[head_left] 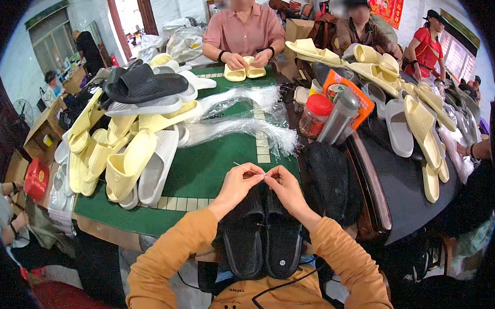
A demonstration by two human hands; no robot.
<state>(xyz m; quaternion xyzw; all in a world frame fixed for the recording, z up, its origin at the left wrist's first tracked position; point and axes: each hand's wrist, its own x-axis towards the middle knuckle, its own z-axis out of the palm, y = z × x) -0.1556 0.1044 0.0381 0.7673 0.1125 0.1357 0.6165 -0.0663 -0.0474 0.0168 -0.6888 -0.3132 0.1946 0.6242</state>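
My left hand and my right hand meet above a pair of black slippers. Both are closed, thumb against fingertips, pinching a thin white plastic strand between them. One end of it sticks out past the left fingers; its other end is hidden in the right fingertips. The slippers lie side by side at the table's near edge, toes away from me, their straps partly behind my hands. A small pale bit shows between them, and a round light sticker marks the right heel.
Bundles of white plastic strands lie on the green mat. Yellow, grey and black slippers are heaped left; more sit right. A red-lidded jar and steel flask stand near. Opposite, a person handles yellow slippers.
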